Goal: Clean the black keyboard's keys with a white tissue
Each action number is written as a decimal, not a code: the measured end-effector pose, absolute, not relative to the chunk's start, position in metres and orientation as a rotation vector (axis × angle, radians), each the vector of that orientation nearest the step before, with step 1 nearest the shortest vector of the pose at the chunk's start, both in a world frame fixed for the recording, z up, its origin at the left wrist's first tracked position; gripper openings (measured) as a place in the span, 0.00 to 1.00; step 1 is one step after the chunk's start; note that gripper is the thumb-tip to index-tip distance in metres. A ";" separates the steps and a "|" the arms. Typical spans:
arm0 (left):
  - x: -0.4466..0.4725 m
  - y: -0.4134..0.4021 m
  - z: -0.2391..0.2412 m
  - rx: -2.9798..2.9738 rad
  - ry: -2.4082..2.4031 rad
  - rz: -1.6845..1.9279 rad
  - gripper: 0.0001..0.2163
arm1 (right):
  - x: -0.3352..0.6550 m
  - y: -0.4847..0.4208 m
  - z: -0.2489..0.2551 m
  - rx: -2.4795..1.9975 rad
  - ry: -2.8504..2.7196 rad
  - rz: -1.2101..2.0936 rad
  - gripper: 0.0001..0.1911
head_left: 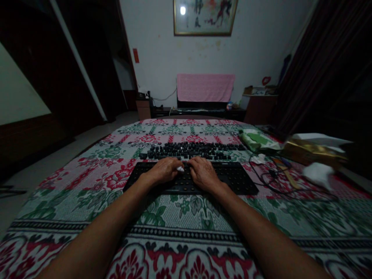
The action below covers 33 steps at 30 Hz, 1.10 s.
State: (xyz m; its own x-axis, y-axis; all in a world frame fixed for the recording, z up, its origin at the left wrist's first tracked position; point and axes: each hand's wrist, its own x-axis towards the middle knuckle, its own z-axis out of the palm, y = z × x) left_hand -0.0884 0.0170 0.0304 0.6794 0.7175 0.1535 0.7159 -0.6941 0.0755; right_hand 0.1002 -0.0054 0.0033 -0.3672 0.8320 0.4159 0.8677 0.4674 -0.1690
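A black keyboard (232, 177) without its keycaps lies flat on the patterned tablecloth, with rows of small bare switches showing. Over its left-middle part is my left hand (166, 169), its fingers closed round a small white piece of tissue (180, 169). My right hand (203, 172) lies palm down on the middle of the keyboard, fingers stretched forward and slightly bent, and I see nothing held in it. Just behind the keyboard, many loose black keycaps (200, 148) are spread in rough rows. Both palms and some fingertips are hidden from above.
To the right are a green packet (257, 140), a gold tissue box (314, 151), crumpled white tissue (318, 174) and a tangled black cable (267, 180). A pink cloth (205, 88) hangs over a screen by the far wall.
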 end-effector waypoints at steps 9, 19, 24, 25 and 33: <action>-0.087 0.014 0.034 2.920 1.250 0.198 0.12 | 0.100 -0.005 0.003 -1.425 -2.271 -0.109 0.14; -0.087 0.014 0.039 2.886 1.233 0.195 0.11 | 0.100 -0.007 0.004 -1.425 -2.282 -0.111 0.14; -0.082 0.012 0.030 2.888 1.241 0.265 0.11 | 0.099 -0.006 0.003 -1.443 -2.288 -0.108 0.14; -0.082 0.012 0.029 2.890 1.242 0.278 0.11 | 0.099 -0.006 0.003 -1.443 -2.287 -0.110 0.14; -0.092 0.017 0.040 2.841 1.197 0.175 0.11 | 0.099 -0.007 0.005 -1.434 -2.283 -0.103 0.14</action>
